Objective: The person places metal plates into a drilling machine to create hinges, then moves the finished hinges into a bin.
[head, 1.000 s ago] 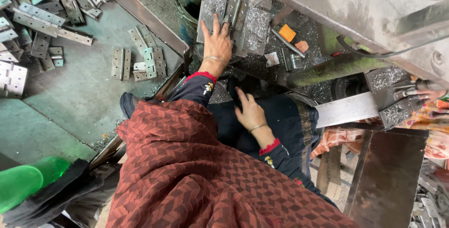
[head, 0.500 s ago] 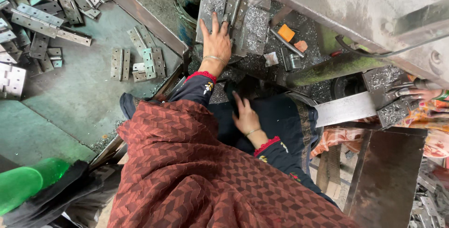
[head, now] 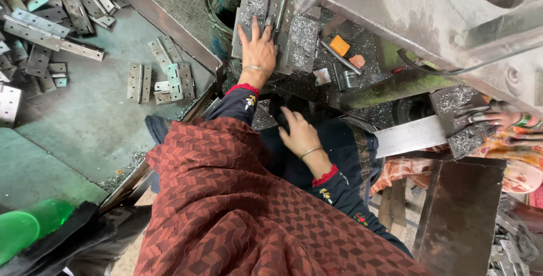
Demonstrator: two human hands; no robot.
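Left hand [head: 257, 50] laid flat, fingers spread, on gritty grey metal hinge plate [head: 249, 13]; right hand [head: 300, 136] open, empty, nearer

Machine arm [head: 430, 21] overhangs the hinge plates [head: 266, 18]; open green floor [head: 85, 112] lies leftward

Green floor [head: 85, 123] beside a grimy metal workbench [head: 169, 4].

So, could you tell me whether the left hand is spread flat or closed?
Spread flat: the left hand lies palm-down with fingers extended on the metal plate.
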